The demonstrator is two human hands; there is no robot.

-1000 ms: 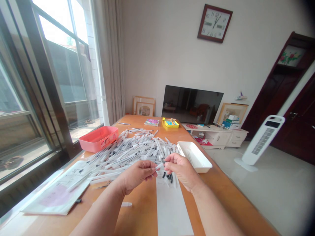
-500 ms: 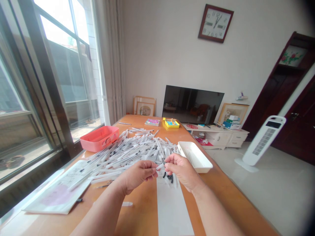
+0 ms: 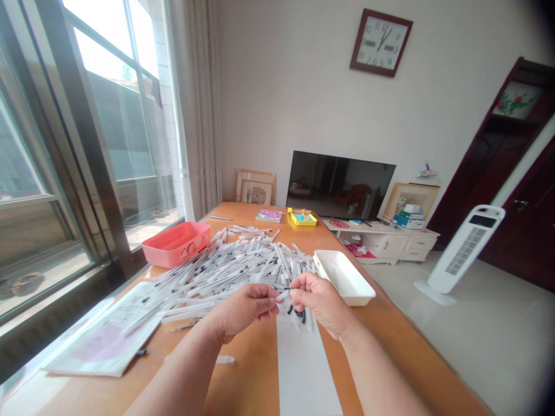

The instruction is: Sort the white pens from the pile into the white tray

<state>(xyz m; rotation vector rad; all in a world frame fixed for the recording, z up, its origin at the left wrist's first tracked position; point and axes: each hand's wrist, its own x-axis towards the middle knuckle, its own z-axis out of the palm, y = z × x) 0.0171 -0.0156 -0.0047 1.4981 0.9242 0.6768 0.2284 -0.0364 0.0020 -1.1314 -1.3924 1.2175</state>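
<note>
Table (image 3: 254, 384), white piece (image 3: 282, 296), hands (image 3: 247, 307) (image 3: 319, 297) apparently barely shifted

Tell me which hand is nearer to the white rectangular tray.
Right: the right hand is close by the left side of the white rectangular tray, while the left hand is farther left.

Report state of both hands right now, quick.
Left hand: closed, pinching a short translucent-white plastic piece.
Right hand: fingertips closed at that piece's far end; exactly what it grips cannot be told.
</note>
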